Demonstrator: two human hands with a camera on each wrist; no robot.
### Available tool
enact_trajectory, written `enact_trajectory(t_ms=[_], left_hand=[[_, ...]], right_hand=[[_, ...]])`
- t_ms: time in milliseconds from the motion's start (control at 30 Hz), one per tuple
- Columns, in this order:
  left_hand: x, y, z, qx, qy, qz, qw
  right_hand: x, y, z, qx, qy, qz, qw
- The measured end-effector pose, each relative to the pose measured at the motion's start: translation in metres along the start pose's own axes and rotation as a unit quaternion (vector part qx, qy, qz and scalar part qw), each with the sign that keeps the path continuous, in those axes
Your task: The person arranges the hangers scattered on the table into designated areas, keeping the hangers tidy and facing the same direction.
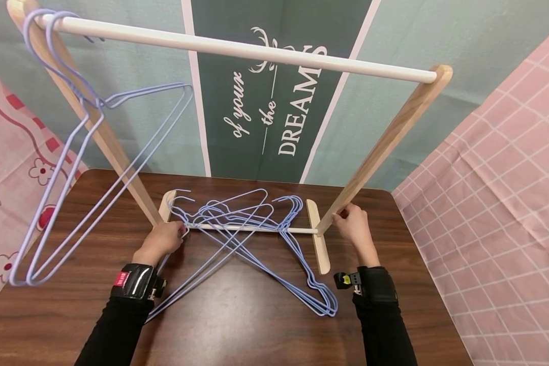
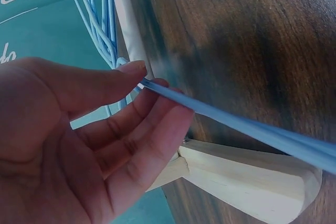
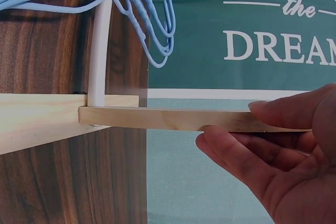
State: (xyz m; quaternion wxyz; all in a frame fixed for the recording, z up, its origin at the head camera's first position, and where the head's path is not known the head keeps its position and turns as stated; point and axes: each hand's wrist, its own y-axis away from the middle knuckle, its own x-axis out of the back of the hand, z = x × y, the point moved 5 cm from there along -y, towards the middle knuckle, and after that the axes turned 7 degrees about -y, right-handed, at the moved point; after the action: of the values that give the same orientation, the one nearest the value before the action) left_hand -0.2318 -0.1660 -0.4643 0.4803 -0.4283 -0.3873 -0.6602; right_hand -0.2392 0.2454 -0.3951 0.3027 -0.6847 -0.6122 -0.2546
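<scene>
Green lettered cloth (image 1: 238, 162) hangs behind a brown tabletop (image 1: 265, 335).

Dark wood-grain tabletop (image 1: 256, 340). Behind it, pale teal backdrop (image 1: 146, 114) with dark green panel (image 1: 240, 160), white lettering including "DREAMS." Pink white-gridded cloth (image 1: 494, 203) right; pink flowered cloth (image 1: 9, 168) left.
</scene>
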Motion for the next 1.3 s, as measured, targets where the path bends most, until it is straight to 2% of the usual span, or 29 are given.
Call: enact_trajectory(t_ms=[333, 633, 900, 1300], left_hand=[[-0.0036, -0.0017, -0.0028, 0.003, -0.002, 0.009, 0.9999], [-0.0080, -0.0022, -0.0049, 0.015, -0.005, 0.005, 0.9999], [-0.0044, 0.0027, 0.0001, 0.000, 0.010, 0.002, 0.9999], [-0.0027, 0.0047, 0.0002, -0.041, 0.040, 0.008, 0.9983]], right_hand=[[-0.0002, 0.0002, -0.0001, -0.003, -0.001, -0.002, 1.0000], [-0.0005, -0.0003, 0.0014, -0.006, 0.001, -0.001, 1.0000], [0.0004, -0.0001, 0.0007, -0.001, 0.003, 0.000, 1.0000], [0.0000, -0.0009, 0.0010, -0.003, -0.001, 0.000, 1.0000]])
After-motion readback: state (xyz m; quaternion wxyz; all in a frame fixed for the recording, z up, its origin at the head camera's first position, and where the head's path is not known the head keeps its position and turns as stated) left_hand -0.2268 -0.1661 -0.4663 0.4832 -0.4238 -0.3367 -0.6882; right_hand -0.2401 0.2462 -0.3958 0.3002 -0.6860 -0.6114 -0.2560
